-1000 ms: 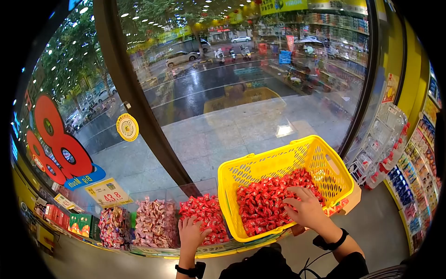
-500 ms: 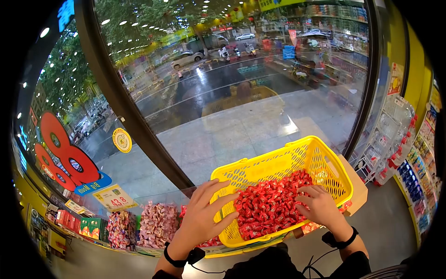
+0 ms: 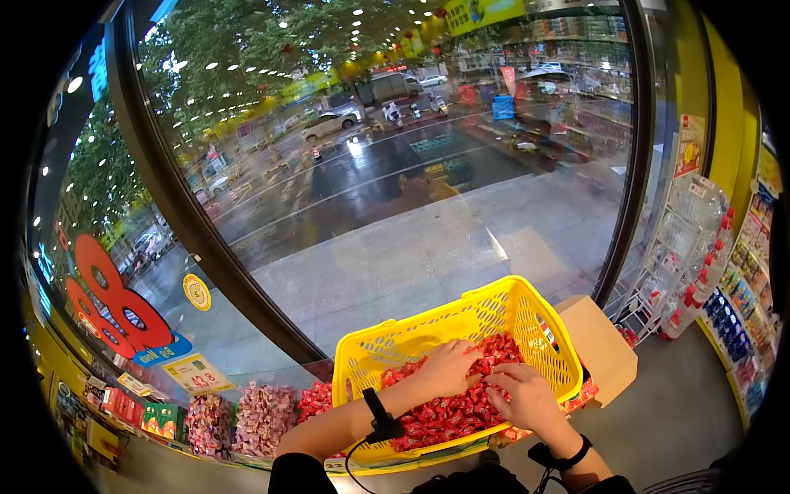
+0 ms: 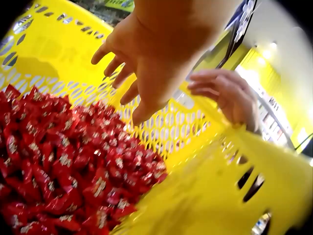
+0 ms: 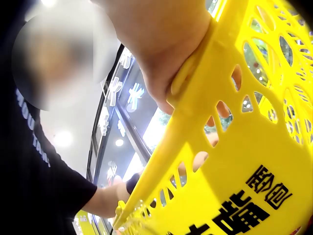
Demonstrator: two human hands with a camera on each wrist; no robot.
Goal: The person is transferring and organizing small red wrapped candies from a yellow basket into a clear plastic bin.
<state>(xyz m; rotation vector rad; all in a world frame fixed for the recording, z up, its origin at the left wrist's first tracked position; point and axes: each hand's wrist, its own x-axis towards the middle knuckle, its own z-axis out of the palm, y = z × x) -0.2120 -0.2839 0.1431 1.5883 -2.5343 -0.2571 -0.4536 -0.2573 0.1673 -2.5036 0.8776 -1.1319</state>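
Note:
A yellow plastic basket [image 3: 411, 325] with perforated walls holds a heap of red-wrapped candies [image 3: 444, 412]. My left hand [image 3: 444, 366] reaches across it, low over the candies; in the left wrist view that hand [image 4: 146, 73] hangs with its fingers spread loosely and nothing in them. Beside it on the right, my right hand [image 3: 522, 399] is over the candies near the front rim, fingers slightly bent. The left wrist view shows this right hand [image 4: 227, 95] loosely bent too, holding nothing. In the right wrist view the basket's wall [image 5: 210, 166] partly hides the fingers.
Left of the basket stand display bins of red candies [image 3: 315, 401] and pink-wrapped candies [image 3: 265, 420], with a price sign [image 3: 197, 373] behind. A cardboard box [image 3: 601, 346] sits to the right, near a rack of bottles [image 3: 687, 255]. The window glass [image 3: 395, 239] rises behind.
My left hand has moved right, from the bin of red candies over the basket's left edge to above the candies inside. The right hand stays over the basket. The head view has shifted.

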